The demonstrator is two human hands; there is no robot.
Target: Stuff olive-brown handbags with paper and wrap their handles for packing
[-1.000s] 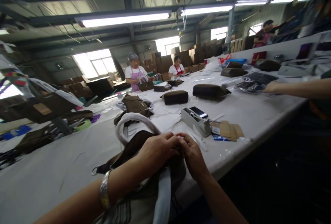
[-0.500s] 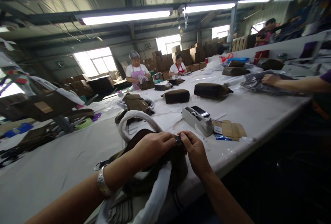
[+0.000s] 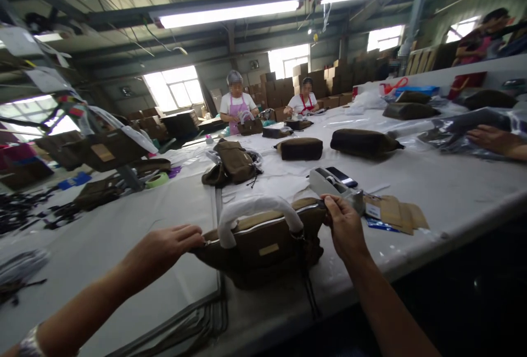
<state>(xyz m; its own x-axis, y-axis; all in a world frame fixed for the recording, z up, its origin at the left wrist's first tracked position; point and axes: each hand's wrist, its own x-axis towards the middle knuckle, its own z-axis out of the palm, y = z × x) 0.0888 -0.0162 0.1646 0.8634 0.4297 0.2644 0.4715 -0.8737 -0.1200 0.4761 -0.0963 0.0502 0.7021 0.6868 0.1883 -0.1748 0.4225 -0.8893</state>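
Note:
A dark olive handbag [image 3: 255, 255] stands upright at the near side of the table, its long silver zipper [image 3: 263, 224] closed across the top. White wrapping covers its raised handle [image 3: 257, 206]. At the bag's left end, my left hand [image 3: 171, 244] is closed, fingertips pinching the zipper pull beside a bit of metal. My right hand [image 3: 343, 225] grips the bag's right top corner between thumb and fingers. A small tan label [image 3: 269, 249] sits on the bag's front, and dark cords hang from its right side.
A tape dispenser [image 3: 329, 184] with a phone [image 3: 341, 177] and brown paper tags [image 3: 395, 213] lie beyond my right hand. An olive bag [image 3: 234, 162] and dark pouches [image 3: 299, 149] are farther back. A co-worker's hand [image 3: 494, 138] touches plastic-wrapped goods. Flat grey sheets [image 3: 197, 318] lie front left.
My left hand has moved from the bag's right end to its left end, and the open top is now zipped shut. The bag has been straightened. My right hand stays at the right corner.

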